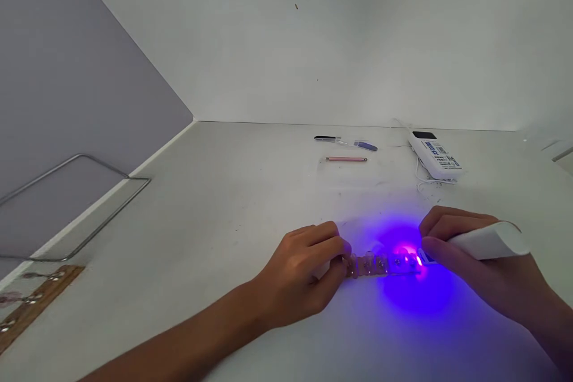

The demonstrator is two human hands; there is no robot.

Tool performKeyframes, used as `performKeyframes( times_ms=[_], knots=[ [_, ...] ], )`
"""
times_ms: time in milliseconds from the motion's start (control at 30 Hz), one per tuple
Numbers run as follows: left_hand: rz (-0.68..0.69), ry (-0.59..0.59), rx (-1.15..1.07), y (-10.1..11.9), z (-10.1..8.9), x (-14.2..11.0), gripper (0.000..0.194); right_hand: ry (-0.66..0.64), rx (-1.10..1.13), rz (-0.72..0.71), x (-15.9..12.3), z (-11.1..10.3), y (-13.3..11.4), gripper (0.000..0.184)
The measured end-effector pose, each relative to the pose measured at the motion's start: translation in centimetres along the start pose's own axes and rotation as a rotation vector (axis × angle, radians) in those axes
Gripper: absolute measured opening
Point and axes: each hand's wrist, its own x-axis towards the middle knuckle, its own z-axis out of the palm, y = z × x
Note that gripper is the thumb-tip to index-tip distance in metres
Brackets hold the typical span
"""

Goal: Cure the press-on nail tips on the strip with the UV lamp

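A narrow strip of pink nail tips (367, 264) with small shiny stones lies on the white table. My left hand (308, 271) pinches its left end between thumb and fingers. My right hand (474, 256) is closed round a white handheld UV lamp (492, 240), tilted with its tip low by the strip's right end. Violet-blue light from the tip falls on the last nail tips and the tabletop around them. Glare hides detail at that end, and my left fingertips cover the other.
Farther back lie a pink pen-like tool (346, 159), a black-handled tool (326, 138) and a blue-ended tool (366, 145). A white device (434, 156) with a dark screen and cable sits back right. At left are a bent metal wire frame (114, 215) and a brown-edged board (42, 307).
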Motion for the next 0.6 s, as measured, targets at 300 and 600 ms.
performKeyframes(
  times_ms=[300, 600],
  knots=[
    [-0.008, -0.006, 0.015, 0.18, -0.09, 0.07, 0.027, -0.020, -0.059, -0.053, 0.08, -0.02, 0.04, 0.030],
    [0.003, 0.011, -0.010, 0.13, -0.11, -0.02, 0.026, -0.093, -0.051, -0.083, 0.12, -0.15, 0.40, 0.028]
  ],
)
